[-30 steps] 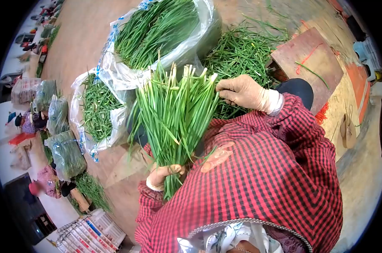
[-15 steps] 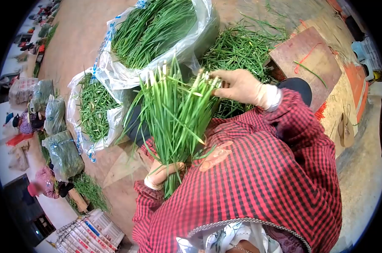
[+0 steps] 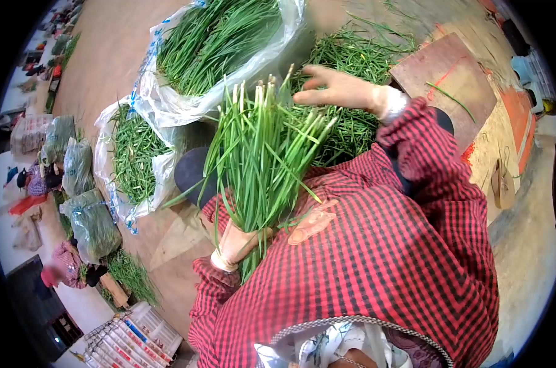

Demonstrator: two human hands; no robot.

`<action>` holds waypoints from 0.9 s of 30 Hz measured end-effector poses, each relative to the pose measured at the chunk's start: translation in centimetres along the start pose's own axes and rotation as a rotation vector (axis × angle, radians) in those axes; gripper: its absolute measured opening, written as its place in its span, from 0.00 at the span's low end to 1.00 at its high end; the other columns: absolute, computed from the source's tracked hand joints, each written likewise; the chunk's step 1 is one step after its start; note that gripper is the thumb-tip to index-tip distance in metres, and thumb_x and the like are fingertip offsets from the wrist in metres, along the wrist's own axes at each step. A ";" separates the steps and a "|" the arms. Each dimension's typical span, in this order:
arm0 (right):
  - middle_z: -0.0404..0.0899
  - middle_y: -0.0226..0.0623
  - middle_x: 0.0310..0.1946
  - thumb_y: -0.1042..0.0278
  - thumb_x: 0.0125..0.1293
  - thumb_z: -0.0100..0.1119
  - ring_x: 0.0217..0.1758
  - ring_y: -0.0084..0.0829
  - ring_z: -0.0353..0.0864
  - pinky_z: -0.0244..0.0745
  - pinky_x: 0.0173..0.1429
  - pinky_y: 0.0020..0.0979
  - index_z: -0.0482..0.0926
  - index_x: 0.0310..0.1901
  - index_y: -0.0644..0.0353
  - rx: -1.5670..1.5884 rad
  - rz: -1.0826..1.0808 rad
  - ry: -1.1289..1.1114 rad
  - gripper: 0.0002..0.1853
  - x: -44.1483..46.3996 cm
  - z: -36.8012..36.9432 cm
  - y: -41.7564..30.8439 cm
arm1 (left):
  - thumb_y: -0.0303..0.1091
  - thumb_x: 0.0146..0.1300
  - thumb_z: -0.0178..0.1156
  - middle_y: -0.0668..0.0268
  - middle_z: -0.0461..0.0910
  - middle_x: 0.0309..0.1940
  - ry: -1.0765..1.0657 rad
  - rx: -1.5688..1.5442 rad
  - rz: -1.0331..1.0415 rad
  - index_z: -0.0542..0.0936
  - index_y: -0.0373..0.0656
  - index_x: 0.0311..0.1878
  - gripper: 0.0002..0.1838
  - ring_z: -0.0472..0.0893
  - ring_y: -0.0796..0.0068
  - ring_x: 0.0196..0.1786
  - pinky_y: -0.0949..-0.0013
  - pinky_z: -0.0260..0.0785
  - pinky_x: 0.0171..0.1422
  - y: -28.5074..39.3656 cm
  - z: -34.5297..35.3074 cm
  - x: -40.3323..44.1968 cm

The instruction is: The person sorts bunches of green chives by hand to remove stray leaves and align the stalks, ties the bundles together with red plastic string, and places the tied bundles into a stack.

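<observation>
My left hand (image 3: 236, 243), in a pale glove, is wrapped round the lower part of a bunch of long green stalks (image 3: 259, 153). The bunch stands upright and fans out, its pale cut ends at the top. Just right of those ends, my right hand (image 3: 336, 88), also gloved, is raised with its fingers apart and holds nothing. Behind it lies a loose heap of green stalks (image 3: 358, 55). A large clear plastic bag (image 3: 290, 46) full of long stalks stands beyond the bunch, and a smaller bag (image 3: 106, 153) with short green pieces is at its left.
A reddish board (image 3: 450, 80) with a red string and one stalk is at the right, near a sandal (image 3: 504, 187). Filled plastic bags (image 3: 94, 227), a person (image 3: 66, 267) in a red hat and stacked crates (image 3: 131, 337) are at the left.
My right hand has moved off the stalk ends, up and away, and its fingers have spread. The bunch has shifted and fanned out to the right, still in my left hand.
</observation>
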State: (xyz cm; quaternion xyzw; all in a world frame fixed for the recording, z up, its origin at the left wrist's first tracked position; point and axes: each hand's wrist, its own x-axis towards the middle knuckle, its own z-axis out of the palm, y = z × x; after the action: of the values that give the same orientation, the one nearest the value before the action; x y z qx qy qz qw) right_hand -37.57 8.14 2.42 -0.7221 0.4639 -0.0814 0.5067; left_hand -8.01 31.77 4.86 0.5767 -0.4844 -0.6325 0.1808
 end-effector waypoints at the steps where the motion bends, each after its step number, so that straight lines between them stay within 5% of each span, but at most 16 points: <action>1: 0.67 0.53 0.67 0.28 0.58 0.59 0.71 0.44 0.66 0.60 0.73 0.39 0.55 0.73 0.67 0.078 -0.005 -0.075 0.55 1.0 1.1 0.1 | 0.28 0.56 0.66 0.58 0.82 0.49 -0.003 0.002 0.001 0.79 0.38 0.54 0.20 0.80 0.64 0.51 0.62 0.69 0.59 0.4 0.3 0.1; 3: 0.76 0.50 0.58 0.30 0.59 0.61 0.63 0.41 0.73 0.66 0.68 0.38 0.69 0.65 0.68 0.217 -0.092 -0.208 0.47 2.2 2.9 0.3 | 0.28 0.55 0.66 0.59 0.83 0.49 -0.011 -0.046 -0.014 0.79 0.37 0.54 0.21 0.80 0.66 0.50 0.63 0.70 0.58 0.7 0.6 0.1; 4: 0.83 0.42 0.45 0.33 0.59 0.63 0.51 0.33 0.78 0.70 0.61 0.34 0.82 0.52 0.64 0.222 0.016 -0.187 0.37 1.4 2.6 -1.3 | 0.25 0.53 0.66 0.63 0.84 0.45 -0.047 0.105 0.096 0.79 0.37 0.54 0.22 0.80 0.72 0.46 0.66 0.72 0.53 0.8 0.3 0.4; 5: 0.83 0.35 0.35 0.41 0.62 0.64 0.40 0.27 0.78 0.72 0.50 0.31 0.84 0.48 0.63 0.300 0.034 -0.086 0.28 2.2 4.1 0.2 | 0.25 0.53 0.66 0.63 0.84 0.45 -0.042 0.098 0.084 0.79 0.37 0.54 0.22 0.80 0.72 0.46 0.66 0.72 0.53 0.6 0.2 0.4; 8: 0.81 0.32 0.31 0.50 0.66 0.62 0.34 0.23 0.75 0.71 0.42 0.28 0.84 0.46 0.64 0.388 0.040 -0.048 0.22 1.9 4.3 1.1 | 0.20 0.52 0.64 0.67 0.83 0.44 -0.060 -0.249 -0.107 0.79 0.37 0.53 0.22 0.79 0.77 0.43 0.70 0.72 0.49 0.2 0.3 0.0; 11: 0.83 0.34 0.40 0.57 0.69 0.58 0.32 0.19 0.77 0.74 0.38 0.23 0.81 0.51 0.64 0.356 0.043 0.089 0.18 0.8 2.7 0.9 | 0.17 0.50 0.63 0.66 0.81 0.47 -0.097 -0.523 -0.215 0.74 0.36 0.59 0.29 0.79 0.73 0.47 0.68 0.71 0.54 0.8 0.3 0.1; 17: 0.82 0.30 0.47 0.58 0.73 0.55 0.42 0.22 0.79 0.81 0.43 0.26 0.82 0.51 0.55 0.647 0.051 0.546 0.13 0.3 -3.1 5.8 | 0.20 0.51 0.65 0.64 0.82 0.41 -0.214 -0.441 -0.174 0.75 0.36 0.56 0.26 0.80 0.75 0.41 0.72 0.73 0.47 0.0 -1.2 0.6; 20: 0.84 0.28 0.48 0.60 0.70 0.58 0.39 0.23 0.82 0.78 0.47 0.25 0.83 0.47 0.60 0.372 -0.108 0.515 0.13 -1.5 -2.5 3.8 | 0.22 0.51 0.64 0.64 0.82 0.38 -0.195 -0.461 -0.234 0.77 0.36 0.53 0.23 0.81 0.74 0.40 0.71 0.73 0.46 0.1 -1.5 0.7; 21: 0.83 0.30 0.50 0.64 0.67 0.62 0.48 0.27 0.81 0.76 0.55 0.28 0.85 0.45 0.54 0.348 -0.305 0.318 0.09 -2.0 -1.0 3.0 | 0.22 0.51 0.64 0.64 0.82 0.37 -0.185 -0.484 -0.282 0.77 0.35 0.53 0.22 0.81 0.74 0.39 0.70 0.73 0.45 0.4 -1.4 0.7; 22: 0.81 0.35 0.52 0.68 0.61 0.65 0.61 0.36 0.76 0.70 0.66 0.36 0.86 0.43 0.50 -0.158 -0.620 0.376 0.09 -2.7 0.4 1.1 | 0.22 0.51 0.64 0.64 0.82 0.37 -0.186 -0.484 -0.284 0.77 0.35 0.53 0.22 0.81 0.74 0.39 0.70 0.73 0.45 0.6 -1.4 0.7; 23: 0.78 0.39 0.55 0.67 0.55 0.67 0.70 0.45 0.67 0.60 0.73 0.44 0.86 0.41 0.47 -0.331 -0.730 0.298 0.11 -3.5 1.9 -1.3 | 0.21 0.52 0.64 0.64 0.83 0.39 -0.176 -0.509 -0.326 0.78 0.35 0.53 0.22 0.81 0.73 0.41 0.70 0.73 0.48 0.7 -1.4 0.8; 27: 0.69 0.45 0.63 0.56 0.52 0.71 0.72 0.51 0.62 0.52 0.76 0.49 0.81 0.47 0.51 -0.305 -0.771 0.113 0.21 -3.5 8.4 -3.6 | 0.21 0.54 0.65 0.63 0.83 0.44 -0.160 -0.567 -0.393 0.77 0.36 0.58 0.25 0.81 0.72 0.45 0.70 0.72 0.51 1.8 -0.9 0.9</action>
State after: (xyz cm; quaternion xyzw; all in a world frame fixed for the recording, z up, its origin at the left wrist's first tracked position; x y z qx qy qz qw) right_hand -32.51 16.47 2.58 -0.9041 0.1934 -0.2349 0.3001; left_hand -8.00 29.84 5.96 0.5341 -0.1820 -0.8078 0.1703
